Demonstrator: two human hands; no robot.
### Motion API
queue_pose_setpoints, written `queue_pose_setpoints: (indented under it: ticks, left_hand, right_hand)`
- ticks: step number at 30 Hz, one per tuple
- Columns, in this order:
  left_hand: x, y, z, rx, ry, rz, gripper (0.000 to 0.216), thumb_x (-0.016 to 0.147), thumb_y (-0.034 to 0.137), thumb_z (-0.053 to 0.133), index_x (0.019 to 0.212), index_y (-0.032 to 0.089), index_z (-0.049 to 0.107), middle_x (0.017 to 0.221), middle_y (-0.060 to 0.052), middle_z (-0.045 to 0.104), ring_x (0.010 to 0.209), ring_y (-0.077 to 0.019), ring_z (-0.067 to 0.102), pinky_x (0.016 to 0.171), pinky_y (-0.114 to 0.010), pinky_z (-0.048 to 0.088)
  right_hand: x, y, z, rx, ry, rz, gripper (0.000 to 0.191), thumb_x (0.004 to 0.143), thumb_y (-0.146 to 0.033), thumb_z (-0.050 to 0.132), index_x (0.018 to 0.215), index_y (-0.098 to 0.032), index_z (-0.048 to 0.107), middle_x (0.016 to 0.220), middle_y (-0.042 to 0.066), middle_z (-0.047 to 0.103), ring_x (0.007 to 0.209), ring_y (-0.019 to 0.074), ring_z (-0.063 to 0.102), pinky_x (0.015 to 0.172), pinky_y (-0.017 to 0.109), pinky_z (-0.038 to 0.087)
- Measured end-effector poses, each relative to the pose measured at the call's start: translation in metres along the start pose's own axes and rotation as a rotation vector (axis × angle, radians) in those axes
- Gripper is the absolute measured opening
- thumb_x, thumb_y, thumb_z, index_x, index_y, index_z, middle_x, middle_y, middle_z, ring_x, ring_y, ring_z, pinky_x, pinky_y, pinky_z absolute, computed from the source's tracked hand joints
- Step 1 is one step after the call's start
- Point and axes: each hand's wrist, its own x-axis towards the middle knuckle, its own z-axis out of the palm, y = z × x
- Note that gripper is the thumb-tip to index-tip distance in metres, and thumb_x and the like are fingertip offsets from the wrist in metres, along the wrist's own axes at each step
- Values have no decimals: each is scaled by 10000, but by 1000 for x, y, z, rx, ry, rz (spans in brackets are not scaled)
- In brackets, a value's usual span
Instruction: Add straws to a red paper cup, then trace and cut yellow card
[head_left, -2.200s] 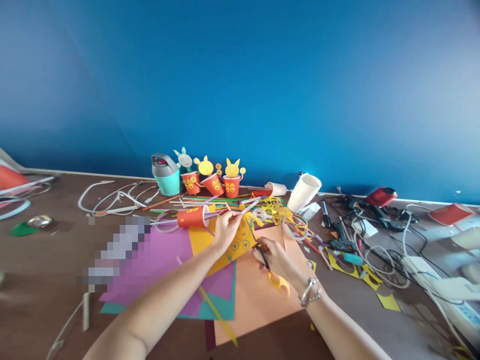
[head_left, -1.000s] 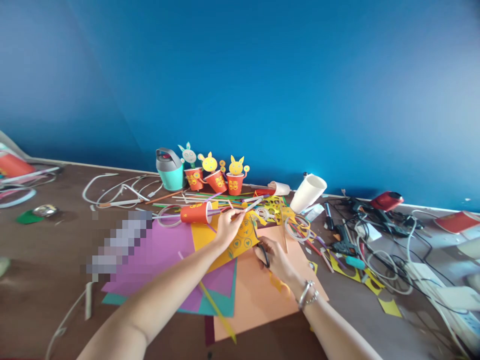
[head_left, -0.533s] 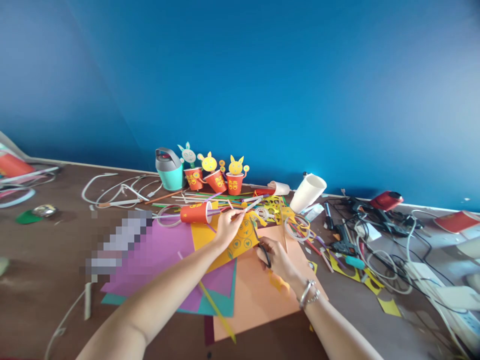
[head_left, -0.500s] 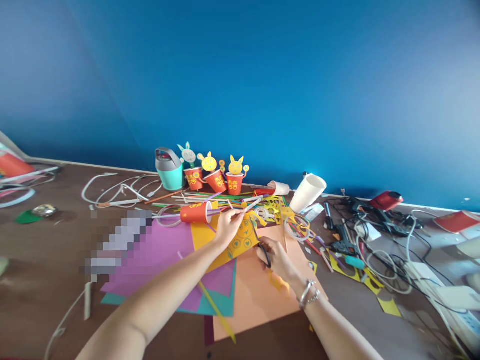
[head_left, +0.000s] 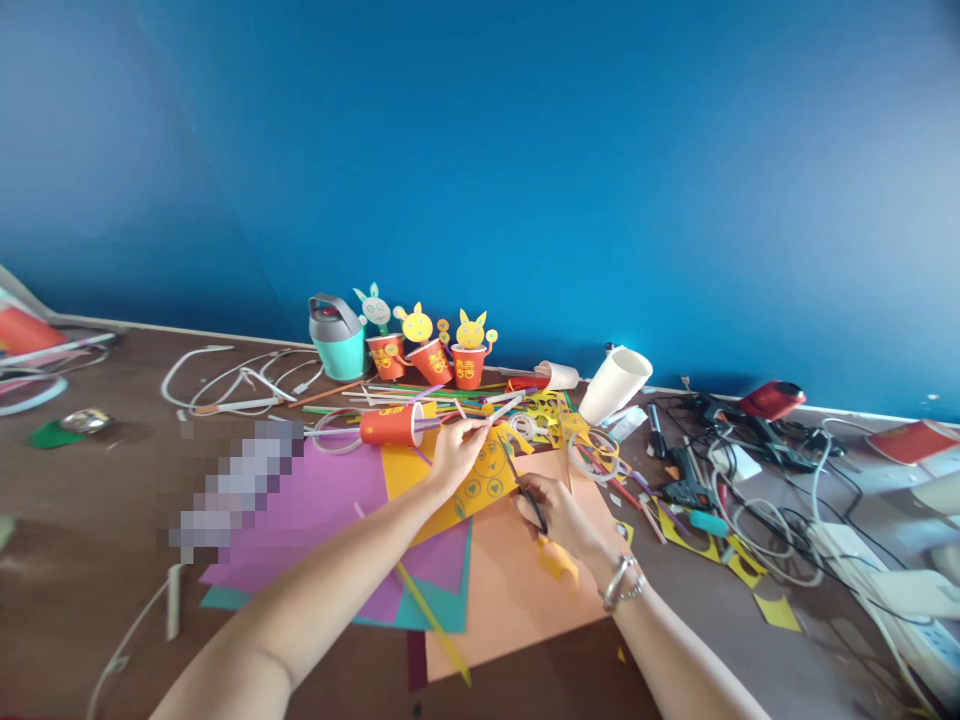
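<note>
My left hand is closed on the upper part of an orange-yellow paper sheet that has round faces and small shapes drawn on it. In my right hand is a pair of scissors with black handles, its blades at the sheet's right edge. Beneath the hands lie a peach sheet, a purple sheet and a teal sheet. A red paper cup rests on its side left of my left hand. Below my right hand is a loose orange-yellow scrap.
Along the blue wall stand a teal container and three red cups with paper animal figures. A white cup leans behind the hands. Glue guns, cables and a power strip crowd the right. Yellow scraps lie nearby.
My right hand and the scissors have shifted slightly, with the blades now reaching a little farther along the sheet's edge. My left hand stays in place on the paper.
</note>
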Motion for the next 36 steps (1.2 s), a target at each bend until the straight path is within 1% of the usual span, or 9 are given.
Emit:
queue_pose_setpoints:
  ticks: [4, 9, 13, 18, 27, 36]
  left_hand:
    - [0, 0, 0, -5, -4, -1, 204, 799, 317, 585, 851, 194, 740, 890, -58, 758, 867, -240, 701, 777, -330, 538]
    - [0, 1, 0, -6, -4, 8, 197, 793, 305, 589, 852, 197, 744, 890, -54, 760, 866, -241, 704, 791, -336, 539]
    - [-1, 1, 0, 0, -6, 9, 192, 793, 302, 592, 842, 196, 744, 883, -55, 760, 858, -240, 705, 776, -327, 541]
    - [-1, 0, 0, 5, -7, 11, 186, 790, 293, 589, 835, 200, 743, 881, -51, 761, 857, -239, 705, 775, -327, 541]
    - [0, 0, 0, 10, -16, 18, 181, 791, 286, 588, 833, 202, 743, 882, -50, 761, 867, -241, 704, 792, -335, 539]
    - [0, 1, 0, 16, -23, 16, 178, 793, 264, 583, 837, 198, 742, 882, -54, 759, 859, -237, 706, 777, -325, 542]
  right_hand:
    - [1, 2, -1, 14, 10, 1, 139, 745, -301, 577, 728, -181, 509, 535, -67, 427, 382, 57, 412, 349, 178, 321]
    - [1, 5, -3, 7, 8, 13, 123, 749, -289, 564, 710, -185, 512, 539, -62, 441, 383, 62, 414, 357, 189, 343]
    - [1, 4, -4, -3, 3, 14, 90, 737, -261, 556, 710, -186, 515, 511, -73, 420, 370, 64, 398, 359, 193, 334]
    - [2, 7, -5, -19, 5, 7, 91, 748, -258, 547, 700, -191, 508, 521, -65, 436, 370, 72, 416, 360, 196, 323]
    - [2, 8, -7, -59, 11, 30, 73, 743, -254, 543, 727, -183, 535, 484, -68, 433, 362, 76, 434, 355, 181, 306]
    - [1, 9, -11, -84, 16, 1, 74, 739, -216, 506, 746, -168, 562, 480, -69, 429, 363, 71, 423, 356, 176, 303]
